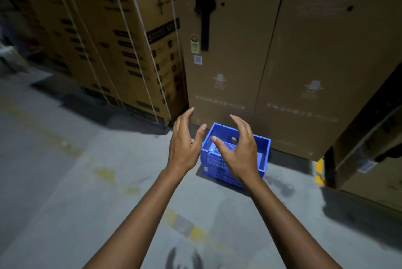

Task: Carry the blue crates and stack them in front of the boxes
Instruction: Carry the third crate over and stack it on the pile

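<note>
A blue plastic crate (264, 153) stands on the grey floor right in front of the tall brown cardboard boxes (293, 68). It looks like two crates nested, one on the other. Both my arms reach forward over it. My left hand (185, 144) hovers just left of the crate, fingers spread, holding nothing. My right hand (239, 149) hovers above the crate's near wall, fingers curled apart, also empty, and it hides part of the crate's front.
Strapped cardboard cartons (130, 51) stand stacked to the left. Another carton (369, 149) juts out at the right, beside a yellow post base (319, 170). Worn yellow floor markings (195, 231) run across the concrete floor.
</note>
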